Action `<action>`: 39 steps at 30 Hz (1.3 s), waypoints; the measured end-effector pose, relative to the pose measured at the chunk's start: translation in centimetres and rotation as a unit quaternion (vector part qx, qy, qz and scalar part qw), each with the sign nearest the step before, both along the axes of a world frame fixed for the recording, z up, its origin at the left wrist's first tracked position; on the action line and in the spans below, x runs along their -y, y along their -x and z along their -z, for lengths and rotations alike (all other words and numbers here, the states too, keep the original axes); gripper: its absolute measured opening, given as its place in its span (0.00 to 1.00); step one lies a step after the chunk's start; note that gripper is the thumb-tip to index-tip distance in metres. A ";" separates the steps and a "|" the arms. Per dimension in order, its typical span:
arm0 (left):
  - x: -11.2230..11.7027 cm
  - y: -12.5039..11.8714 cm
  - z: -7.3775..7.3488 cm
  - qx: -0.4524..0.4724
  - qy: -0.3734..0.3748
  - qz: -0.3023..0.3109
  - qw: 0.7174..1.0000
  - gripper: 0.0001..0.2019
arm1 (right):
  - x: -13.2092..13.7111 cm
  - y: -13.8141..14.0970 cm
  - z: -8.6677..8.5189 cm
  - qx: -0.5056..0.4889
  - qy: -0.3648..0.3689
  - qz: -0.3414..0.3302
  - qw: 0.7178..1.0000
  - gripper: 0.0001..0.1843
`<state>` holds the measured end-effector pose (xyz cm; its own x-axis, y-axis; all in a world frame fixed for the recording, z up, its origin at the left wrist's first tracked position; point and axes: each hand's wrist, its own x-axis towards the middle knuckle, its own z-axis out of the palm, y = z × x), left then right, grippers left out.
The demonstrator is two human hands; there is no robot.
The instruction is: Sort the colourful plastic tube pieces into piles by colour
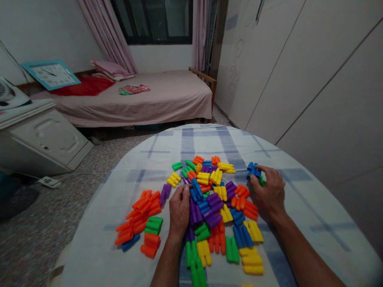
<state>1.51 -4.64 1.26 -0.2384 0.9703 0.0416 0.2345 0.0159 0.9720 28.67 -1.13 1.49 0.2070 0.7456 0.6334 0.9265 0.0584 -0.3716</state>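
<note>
Many plastic building blocks made of joined tubes lie on the table. On the right, my right hand [271, 191] pinches a blue building block [253, 170] between thumb and fingers. A green block [262, 181] shows partly under that hand. My left hand [179, 209] rests at the left side of the mixed pile, its fingers curled and closed. A blue block [196, 189] lies right against its thumb, and purple blocks [196, 213] sit beside it. What the left fingers hold, if anything, is hidden.
Orange blocks [143, 207] form a separate group on the left, with a green block [154, 225] beside them. The round table has a checked cloth [203, 139]. Beyond it stand a bed [167, 95], a cabinet [48, 135] and a white wardrobe [284, 71].
</note>
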 end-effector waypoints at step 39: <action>1.5 -0.9 0.6 -0.181 -0.053 -0.043 0.981 0.13 | 2.8 2.9 2.5 -0.440 -0.050 0.042 0.896 0.23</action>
<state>2.43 -6.19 0.61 -0.2701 0.9329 0.2382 0.5665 -0.0461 0.8228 25.73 -3.96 -1.00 0.7114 0.6524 0.2614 0.2808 0.0770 -0.9567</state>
